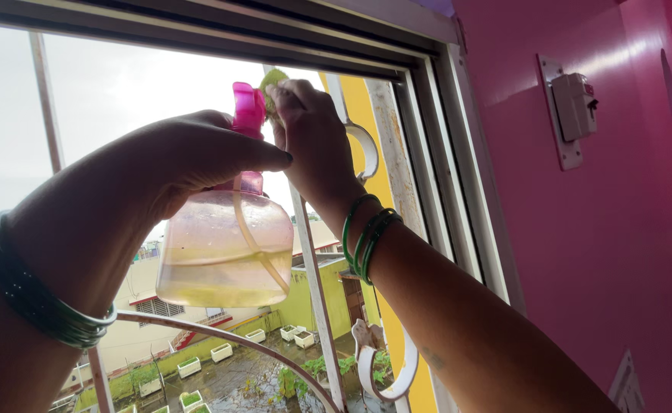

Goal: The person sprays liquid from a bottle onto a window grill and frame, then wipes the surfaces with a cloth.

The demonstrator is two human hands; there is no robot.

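Observation:
My left hand grips the neck of a clear spray bottle with a pink trigger head, held up in front of the window glass. Yellowish liquid fills the bottle's lower part. My right hand is raised just right of the bottle head and holds a small green cloth or sponge against the glass, mostly hidden by the fingers. Green bangles ring both wrists.
A metal window frame and a white curved grille stand behind the hands. A pink wall with a grey switch box is to the right. Outside are buildings and white planters far below.

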